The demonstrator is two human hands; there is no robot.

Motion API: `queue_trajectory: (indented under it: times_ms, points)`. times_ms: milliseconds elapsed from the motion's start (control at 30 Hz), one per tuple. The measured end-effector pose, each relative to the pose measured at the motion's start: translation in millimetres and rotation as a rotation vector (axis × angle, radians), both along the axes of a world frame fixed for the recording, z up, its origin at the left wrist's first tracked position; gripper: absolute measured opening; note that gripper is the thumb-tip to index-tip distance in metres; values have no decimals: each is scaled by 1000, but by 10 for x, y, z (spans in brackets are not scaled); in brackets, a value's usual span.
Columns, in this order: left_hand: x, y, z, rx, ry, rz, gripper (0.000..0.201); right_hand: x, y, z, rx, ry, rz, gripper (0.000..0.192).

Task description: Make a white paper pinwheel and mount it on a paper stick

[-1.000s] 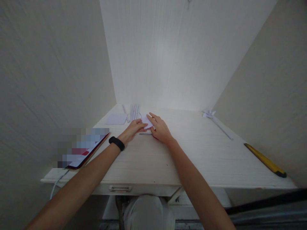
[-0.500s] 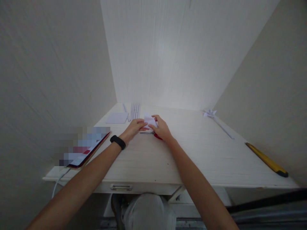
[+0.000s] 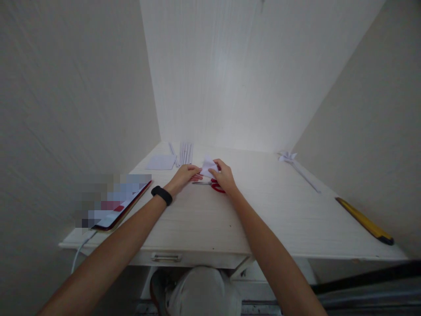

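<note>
In the head view, a small folded piece of white paper (image 3: 208, 165) is seen just above the middle of the frame, raised slightly off the white table (image 3: 269, 219) and pinched from both sides. The left hand (image 3: 184, 174) is closed lightly on the paper's left lower edge, its fingertips (image 3: 196, 169) curled onto the fold. The right hand (image 3: 224, 176) is closed on the paper's right side, with the thumb and forefinger pressed against the sheet and the other fingers curled under. A black band (image 3: 161, 195) is worn on the left wrist.

Directly below the paper, a pair of red-handled scissors (image 3: 213, 186) is laid flat on the table, the blades pointed toward the left of the frame and the handles partly hidden under the right hand.

Above and left of the hands, a flat white sheet (image 3: 161, 162) is laid on the table, and just to its right a row of thin white paper strips (image 3: 185, 152) is lined up toward the back wall. At the left edge of the table a phone (image 3: 123, 208) is placed with its screen blurred, and a white cable (image 3: 79, 253) is hung from it over the table's edge. At the right of the frame a folded paper flower on a long white stem (image 3: 297, 168) is laid on the table, and lower right of it a yellow tool with a dark tip (image 3: 363, 220) is seen near the wall. A metal drawer handle (image 3: 166, 257) is shown under the table's front edge.
</note>
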State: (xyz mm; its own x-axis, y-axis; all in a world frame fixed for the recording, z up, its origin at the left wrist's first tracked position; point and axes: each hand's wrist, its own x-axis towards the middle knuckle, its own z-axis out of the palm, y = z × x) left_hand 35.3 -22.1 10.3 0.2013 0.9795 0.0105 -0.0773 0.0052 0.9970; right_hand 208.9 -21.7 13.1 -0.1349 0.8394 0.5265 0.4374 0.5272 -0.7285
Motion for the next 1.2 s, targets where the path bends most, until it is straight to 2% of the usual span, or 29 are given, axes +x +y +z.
queue_trajectory:
  times_ms: [300, 567, 833, 1033, 1200]
  points:
    - [-5, -4, -12, 67, 45, 7, 20, -11, 2, 2, 4, 7, -24, 20]
    - [6, -76, 73, 268, 416, 129, 14, -1, 10, -1, -3, 59, -36, 18]
    - [-5, -32, 52, 170, 264, 62, 18, -13, 30, -4, -26, 69, -35, 18]
    - [-16, -8, 42, 180, 234, 92, 18, -4, 23, -13, -17, 134, -34, 19]
    - [-5, -21, 71, 194, 257, 152, 17, 27, 56, -14, -10, 243, -113, 22]
